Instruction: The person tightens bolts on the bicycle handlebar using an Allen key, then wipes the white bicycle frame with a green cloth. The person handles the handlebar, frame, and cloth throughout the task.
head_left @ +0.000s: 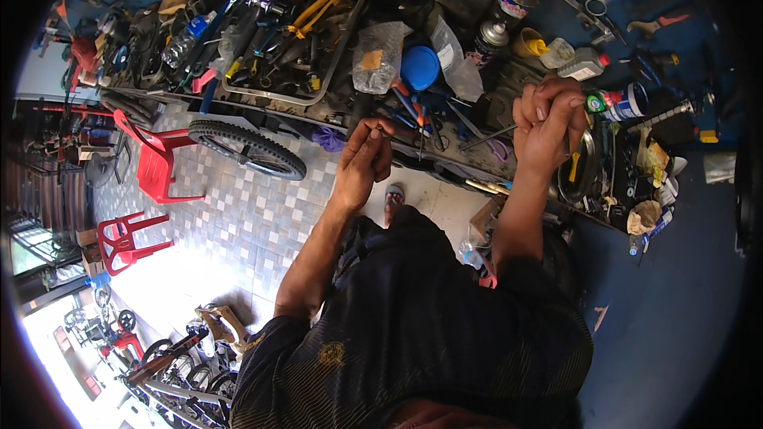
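Observation:
My left hand (364,157) is raised in front of the workbench edge, with thumb and fingertips pinched together. Whatever may sit between those fingertips is too small to make out. Farther right, my right hand (547,123) is closed in a fist over the bench. A thin dark metal rod (488,137) sticks out of it to the left, pointing toward my left hand; its other end is hidden in the fist. Between the two hands lie pliers with blue and orange handles (413,110) and a purple loop-shaped handle (499,149) on the bench.
A metal tray (274,100) full of tools, a bubble-wrapped packet (380,56), a round blue lid (420,68) and a spray can (490,38) crowd the bench. A bicycle wheel (248,151) juts out below it. Red plastic chairs (155,168) stand left; bicycles (191,373) lower left.

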